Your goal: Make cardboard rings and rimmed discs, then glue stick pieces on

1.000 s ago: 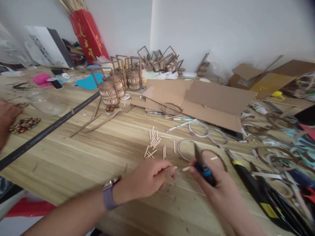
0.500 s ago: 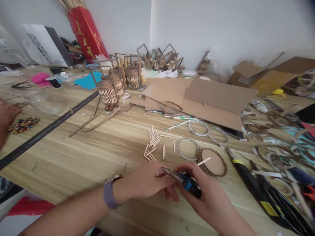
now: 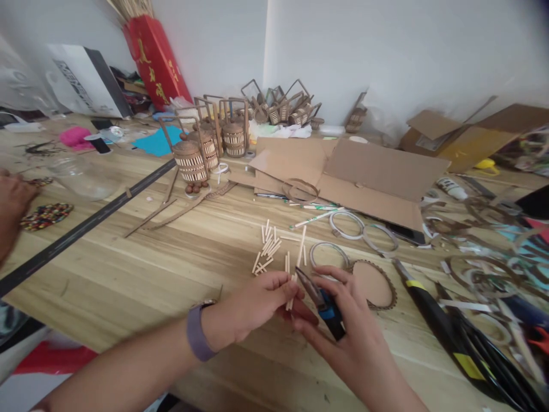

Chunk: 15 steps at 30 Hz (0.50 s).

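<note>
My left hand [image 3: 268,297], wearing a watch with a purple band [image 3: 199,335], pinches thin pale wooden sticks [image 3: 302,243] between thumb and fingers; one long stick points up and away. In my right hand [image 3: 360,323] is a pair of pliers [image 3: 312,288] with dark jaws and blue-and-black handles. The jaw tips are close beside the pinched sticks; I cannot tell if they touch. Short cut sticks [image 3: 269,246] lie scattered just beyond my left hand. A round cardboard base with a corrugated rim [image 3: 374,283] sits to the right, partly behind my right hand.
Small lidded baskets with tall handles [image 3: 189,163] stand at the back left. Folded cardboard [image 3: 381,177] lies behind the wire rings [image 3: 346,224]. Large black-and-yellow cutters [image 3: 429,320] lie at right. Another person's hand [image 3: 15,203] rests near beads [image 3: 47,216] at far left.
The long stick has moved from beside my right hand to my left hand's fingertips and now stands up steeply. The pliers' jaws have turned more upward, and my right fingers have spread.
</note>
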Each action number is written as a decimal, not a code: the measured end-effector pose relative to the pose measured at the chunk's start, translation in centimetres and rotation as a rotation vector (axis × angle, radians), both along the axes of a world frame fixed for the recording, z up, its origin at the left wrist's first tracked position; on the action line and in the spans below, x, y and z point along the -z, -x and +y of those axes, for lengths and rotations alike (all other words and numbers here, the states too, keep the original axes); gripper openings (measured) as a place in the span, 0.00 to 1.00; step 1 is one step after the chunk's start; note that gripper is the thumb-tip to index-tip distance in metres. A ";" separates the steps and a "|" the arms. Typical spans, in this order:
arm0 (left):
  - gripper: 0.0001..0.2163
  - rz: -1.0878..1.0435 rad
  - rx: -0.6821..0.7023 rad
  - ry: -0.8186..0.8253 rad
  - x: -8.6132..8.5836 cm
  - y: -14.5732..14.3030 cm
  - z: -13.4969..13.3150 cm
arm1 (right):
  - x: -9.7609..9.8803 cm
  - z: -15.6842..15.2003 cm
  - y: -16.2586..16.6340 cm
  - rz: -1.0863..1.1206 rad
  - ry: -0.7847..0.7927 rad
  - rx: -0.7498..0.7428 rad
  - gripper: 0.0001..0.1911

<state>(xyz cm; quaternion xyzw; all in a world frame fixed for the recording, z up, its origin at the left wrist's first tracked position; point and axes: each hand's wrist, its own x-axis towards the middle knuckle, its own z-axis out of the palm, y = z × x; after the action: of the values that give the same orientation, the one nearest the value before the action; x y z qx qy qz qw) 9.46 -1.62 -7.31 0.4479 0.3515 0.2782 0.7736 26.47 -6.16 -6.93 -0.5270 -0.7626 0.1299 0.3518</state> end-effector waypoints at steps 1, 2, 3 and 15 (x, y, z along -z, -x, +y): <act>0.24 -0.013 -0.009 0.017 0.0 -0.1 -0.1 | 0.2 -0.1 0.2 -0.025 -0.015 -0.009 0.20; 0.23 -0.020 -0.018 0.032 0.1 -0.2 -0.1 | 0.4 -0.1 0.3 -0.047 -0.029 -0.018 0.22; 0.22 -0.022 -0.033 0.042 0.1 -0.2 -0.2 | 0.5 -0.2 0.4 -0.067 -0.042 -0.025 0.23; 0.23 0.003 0.021 -0.130 -0.6 -0.1 -0.6 | 0.9 0.0 0.5 -0.066 -0.034 -0.032 0.23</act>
<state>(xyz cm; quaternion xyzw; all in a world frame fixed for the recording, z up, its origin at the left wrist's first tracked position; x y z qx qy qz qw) 9.60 -2.23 -6.71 0.5013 0.3293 0.2917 0.7451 25.98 -6.13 -7.85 -0.5126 -0.7843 0.1052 0.3331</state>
